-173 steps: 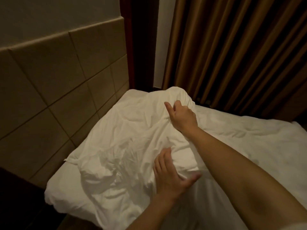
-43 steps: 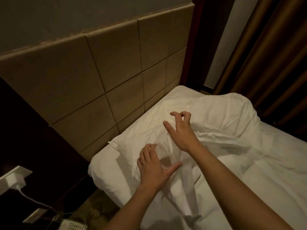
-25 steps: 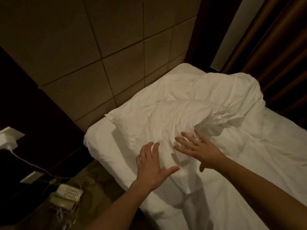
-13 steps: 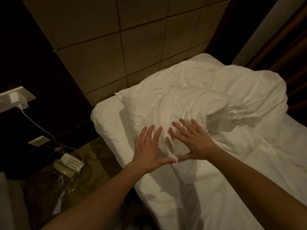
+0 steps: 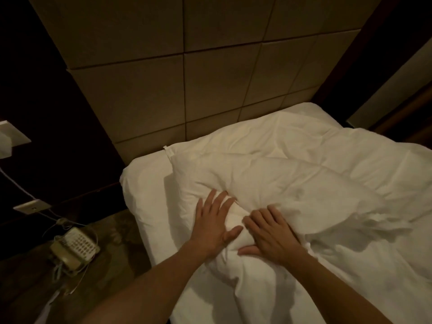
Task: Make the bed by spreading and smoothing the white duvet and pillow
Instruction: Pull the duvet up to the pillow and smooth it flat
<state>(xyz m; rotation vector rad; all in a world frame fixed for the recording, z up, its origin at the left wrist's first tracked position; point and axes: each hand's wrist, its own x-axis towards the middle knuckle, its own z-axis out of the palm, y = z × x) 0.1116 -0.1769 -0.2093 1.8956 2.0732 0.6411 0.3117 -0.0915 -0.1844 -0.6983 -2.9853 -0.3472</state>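
Note:
A white pillow (image 5: pixel 268 181) lies across the head of the bed, creased, with a small tag at its far left corner. The white duvet (image 5: pixel 362 265) is rumpled over the bed to the right and below it. My left hand (image 5: pixel 214 228) presses flat on the pillow's near left end, fingers straight and spread. My right hand (image 5: pixel 268 232) presses down just beside it, fingers straight, thumb tucked against the cloth. The two hands nearly touch. The white sheet (image 5: pixel 149 202) shows bare at the bed's left corner.
A tan padded headboard (image 5: pixel 187 90) rises behind the bed. On the dark carpet at left lies a beige telephone (image 5: pixel 74 247) with cords leading to a wall socket (image 5: pixel 29 206). Brown curtains (image 5: pixel 397 113) hang at the far right.
Both hands came down from hovering over the pillow and now press into its near left end, closer together. The view has swung left and downward, showing more floor and telephone.

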